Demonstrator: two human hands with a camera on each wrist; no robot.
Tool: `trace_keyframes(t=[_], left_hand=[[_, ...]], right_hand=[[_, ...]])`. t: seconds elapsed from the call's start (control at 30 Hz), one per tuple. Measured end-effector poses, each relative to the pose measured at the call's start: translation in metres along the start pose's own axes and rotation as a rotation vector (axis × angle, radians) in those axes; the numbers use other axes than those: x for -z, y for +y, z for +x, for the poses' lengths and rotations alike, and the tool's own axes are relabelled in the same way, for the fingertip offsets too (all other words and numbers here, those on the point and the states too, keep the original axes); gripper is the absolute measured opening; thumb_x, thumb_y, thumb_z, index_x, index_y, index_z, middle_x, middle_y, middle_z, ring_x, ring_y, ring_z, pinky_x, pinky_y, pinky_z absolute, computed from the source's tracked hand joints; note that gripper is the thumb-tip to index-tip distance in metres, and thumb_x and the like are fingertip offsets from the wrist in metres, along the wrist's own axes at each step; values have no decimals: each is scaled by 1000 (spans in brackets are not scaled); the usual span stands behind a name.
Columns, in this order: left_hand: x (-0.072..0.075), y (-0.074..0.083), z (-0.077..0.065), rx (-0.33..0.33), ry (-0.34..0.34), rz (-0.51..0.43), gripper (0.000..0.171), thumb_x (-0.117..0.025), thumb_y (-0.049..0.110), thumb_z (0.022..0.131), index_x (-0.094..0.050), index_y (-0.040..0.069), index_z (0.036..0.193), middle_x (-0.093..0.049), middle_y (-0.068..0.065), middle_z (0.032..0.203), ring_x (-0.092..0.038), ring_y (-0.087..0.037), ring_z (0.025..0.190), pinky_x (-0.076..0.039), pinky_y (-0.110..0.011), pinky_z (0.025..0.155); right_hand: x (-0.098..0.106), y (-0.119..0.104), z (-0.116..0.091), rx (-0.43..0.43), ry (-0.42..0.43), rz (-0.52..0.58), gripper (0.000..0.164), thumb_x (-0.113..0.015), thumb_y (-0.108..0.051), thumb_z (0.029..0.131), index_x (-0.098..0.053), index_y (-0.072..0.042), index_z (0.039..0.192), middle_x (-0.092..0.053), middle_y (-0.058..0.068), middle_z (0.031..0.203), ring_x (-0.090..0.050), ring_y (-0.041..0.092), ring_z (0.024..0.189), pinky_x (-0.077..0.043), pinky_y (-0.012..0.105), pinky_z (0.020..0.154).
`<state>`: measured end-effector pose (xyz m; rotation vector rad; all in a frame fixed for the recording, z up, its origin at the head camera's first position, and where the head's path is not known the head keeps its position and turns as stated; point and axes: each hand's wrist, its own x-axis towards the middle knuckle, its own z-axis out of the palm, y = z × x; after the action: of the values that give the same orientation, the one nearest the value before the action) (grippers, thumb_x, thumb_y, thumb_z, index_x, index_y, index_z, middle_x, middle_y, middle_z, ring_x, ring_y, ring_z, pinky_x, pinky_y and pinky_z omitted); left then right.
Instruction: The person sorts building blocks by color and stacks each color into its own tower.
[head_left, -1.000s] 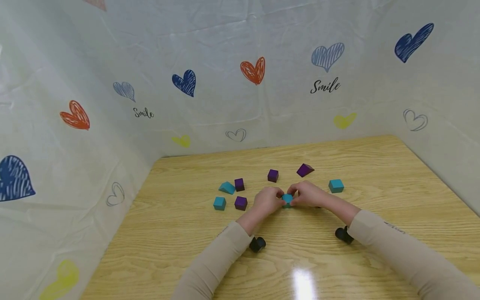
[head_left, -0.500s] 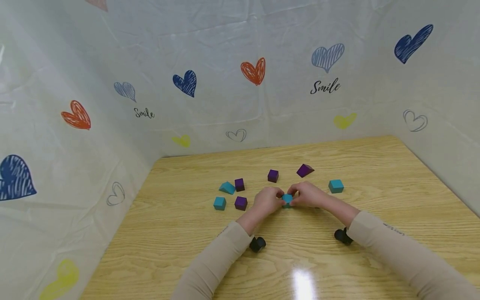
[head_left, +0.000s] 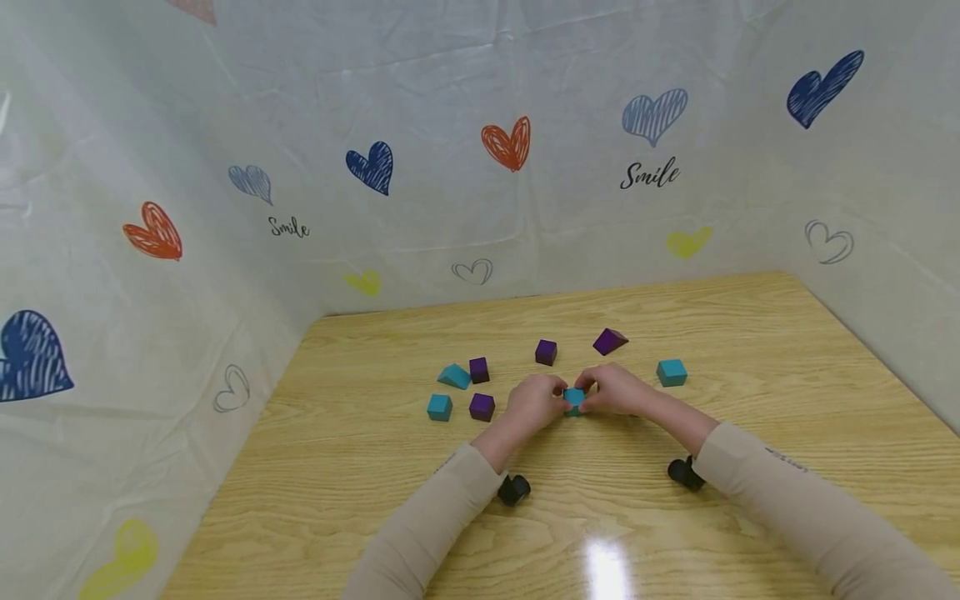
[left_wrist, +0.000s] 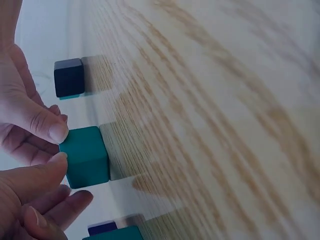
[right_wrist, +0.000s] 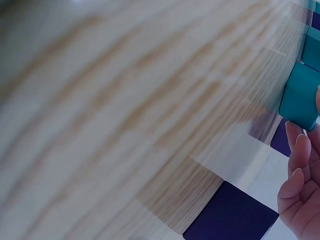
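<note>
Head view: left hand (head_left: 537, 400) and right hand (head_left: 615, 389) meet right of the frame's centre, thumb and fingers of each pinching one teal block (head_left: 574, 401) from opposite sides. Left wrist view, left of frame: both thumb tips press the same face of that block, close together but apart. Right wrist view: it shows at the right edge, partly cut off. Around it on the wooden table (head_left: 360, 500), head view: a teal wedge (head_left: 454, 376) just beside a purple cube (head_left: 479, 370), left of the hands; below these, a teal cube (head_left: 440, 407) and a second purple cube (head_left: 482, 407), near each other, not touching. Above the hands, a third purple cube (head_left: 546, 352); to its right, a purple prism (head_left: 611, 341). Right of the right hand, another teal piece (head_left: 672, 372), well apart from the rest. Beige sleeves (head_left: 423, 525) enter from the bottom and lower right; black devices (head_left: 514, 490) at both wrists. White cloth (head_left: 420, 75) with printed hearts fills the upper frame.
</note>
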<state>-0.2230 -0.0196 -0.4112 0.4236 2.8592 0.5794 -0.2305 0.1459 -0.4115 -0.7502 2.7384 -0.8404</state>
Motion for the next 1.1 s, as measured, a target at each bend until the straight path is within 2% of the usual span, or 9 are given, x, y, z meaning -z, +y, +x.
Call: trace_keyframes(t=[0.13,0.23,0.47,0.67,0.87,1.1], left_hand=[[7,-5,-4,-10,22,-2,38,-65,28,86,-60,16,121,-65,2,110,-59,-17,102,-47,-31,78],[15,-13,-7,-12,29,-44,42,-64,29,86,-57,15,125,-63,1,114,-58,-18,105,-47,-32,81],[26,-37,-16,29,-24,-164,48,-66,28,84,-54,11,128,-58,-6,123,-53,-24,112,-44,-39,91],[24,-49,-21,35,-29,-197,52,-73,21,78,-56,8,126,-57,-10,121,-50,-28,115,-40,-41,95],[21,-56,-23,43,-25,-258,46,-71,12,80,-57,6,123,-58,-12,118,-51,-29,112,-41,-42,93],[17,-59,-23,58,-3,-287,39,-70,12,81,-59,5,118,-60,-10,113,-52,-28,110,-41,-42,93]], right_hand=[[0,-1,0,-5,-1,-4,28,-72,-12,77,-65,2,100,-66,14,96,-60,28,89,-48,38,76],[0,0,0,-13,-3,-9,28,-72,-12,78,-65,2,101,-66,14,97,-60,28,90,-48,39,77],[-1,1,0,-33,2,-8,29,-72,-13,78,-65,2,101,-66,14,99,-59,29,93,-48,40,79],[-1,0,-1,-37,3,-5,28,-72,-12,78,-65,2,101,-66,14,99,-59,29,94,-47,40,80],[-2,-1,0,-45,-1,-1,28,-72,-12,78,-65,2,102,-66,13,99,-59,29,94,-47,40,81],[-3,1,1,-44,0,-12,30,-72,-14,78,-65,1,102,-66,12,99,-59,29,94,-47,40,81]])
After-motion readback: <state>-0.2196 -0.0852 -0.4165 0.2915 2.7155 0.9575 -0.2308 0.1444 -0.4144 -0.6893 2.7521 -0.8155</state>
